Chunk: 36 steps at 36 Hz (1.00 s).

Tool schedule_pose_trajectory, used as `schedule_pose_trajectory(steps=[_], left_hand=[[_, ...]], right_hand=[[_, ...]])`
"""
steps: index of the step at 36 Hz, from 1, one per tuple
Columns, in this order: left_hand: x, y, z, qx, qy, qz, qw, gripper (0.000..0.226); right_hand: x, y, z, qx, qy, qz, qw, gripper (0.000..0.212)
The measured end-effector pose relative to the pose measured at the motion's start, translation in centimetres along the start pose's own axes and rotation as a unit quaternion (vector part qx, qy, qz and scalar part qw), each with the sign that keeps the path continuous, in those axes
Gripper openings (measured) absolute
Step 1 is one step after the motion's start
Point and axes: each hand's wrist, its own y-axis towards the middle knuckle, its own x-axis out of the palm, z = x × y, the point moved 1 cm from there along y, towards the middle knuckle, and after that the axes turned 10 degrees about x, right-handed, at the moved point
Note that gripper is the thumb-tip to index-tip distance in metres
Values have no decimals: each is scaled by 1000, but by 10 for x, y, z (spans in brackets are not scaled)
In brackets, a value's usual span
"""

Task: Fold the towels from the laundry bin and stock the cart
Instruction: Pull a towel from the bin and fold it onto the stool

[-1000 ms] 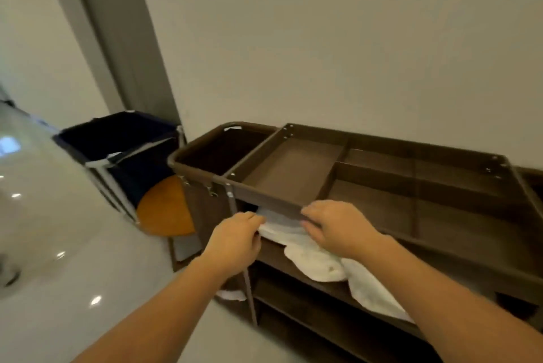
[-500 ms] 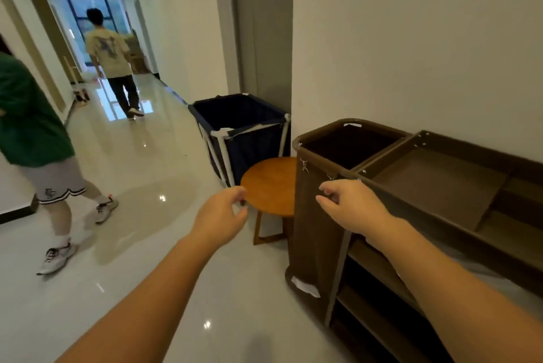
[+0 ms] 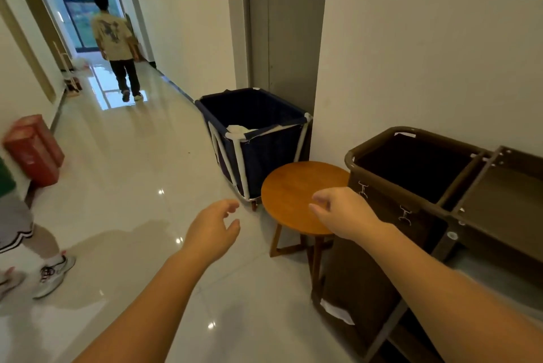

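Observation:
A navy fabric laundry bin (image 3: 266,154) on a white frame stands against the wall, with a bit of white towel (image 3: 238,128) showing inside near its front rim. The brown housekeeping cart (image 3: 429,209) stands at the right, its top tray and dark bag compartment visible. My left hand (image 3: 212,231) hovers over the floor, fingers loosely apart and holding nothing. My right hand (image 3: 342,212) reaches over the edge of a round wooden table (image 3: 291,192), also holding nothing. Both hands are short of the bin.
The small round table stands between bin and cart. A person (image 3: 116,45) walks away down the glossy corridor. Another person's legs and shoes (image 3: 44,268) are at the left edge. A red box (image 3: 32,151) sits by the left wall.
My hands have left the towel on the cart's shelf, and my view has swung left from the cart toward the laundry bin. Both hands now reach forward with nothing in them.

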Motion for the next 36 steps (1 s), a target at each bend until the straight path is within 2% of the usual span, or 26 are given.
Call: schedule_pose_trajectory(steps=[12,17,26,32,36], left_hand=[[20,156,-80,-19,19,-6,1000,39],[25,229,-113,-54,24,-3,998,38],[28,338,-177,-99,18,10,995,36],[25,400,-242,-116,17,15,993,35],[24,448,-301,-105,17,-5,994,37]], right_hand=[[41,192,-22,-5,25,-19,999,40],[49,287,-40,-12,33,-43,998,27],[54,436,-74,-24,21,-65,997,26],[88,517,-104,-31,12,-67,997,26],[116,573,-126,-5,8,-68,998,25]])
